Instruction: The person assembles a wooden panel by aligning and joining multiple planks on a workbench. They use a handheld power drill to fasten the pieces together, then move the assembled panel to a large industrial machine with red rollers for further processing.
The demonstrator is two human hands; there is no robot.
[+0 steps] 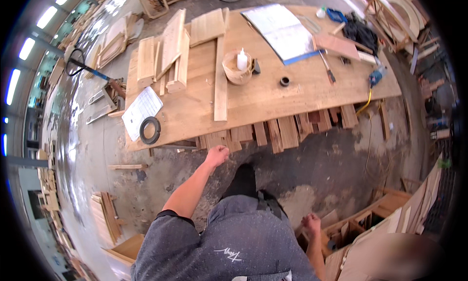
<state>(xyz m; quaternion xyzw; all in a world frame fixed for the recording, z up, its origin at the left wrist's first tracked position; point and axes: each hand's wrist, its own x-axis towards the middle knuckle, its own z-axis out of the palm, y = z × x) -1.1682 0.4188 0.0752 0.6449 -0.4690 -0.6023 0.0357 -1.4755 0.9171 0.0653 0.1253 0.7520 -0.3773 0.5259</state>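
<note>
In front of the workbench (187,113), my left hand (217,156) is held out with its fingers curled, and I see nothing in them. Stacked boards (288,131) lie under the bench edge, just beyond that hand. My right hand (311,223) hangs low at my right side, its fingers also curled, with no held thing visible. Close to it stands a wooden frame with compartments (360,221). On the bench's near left corner, a black ring (150,130) rests partly over a paper sheet (139,110).
Jointed wood pieces (178,66) and a long board (221,81) lie on the bench. A tub (235,74) holds a white bottle (242,60). Beyond are a clipboard with papers (280,30), a screwdriver (331,76) and a blue power tool (375,78) with a yellow cord.
</note>
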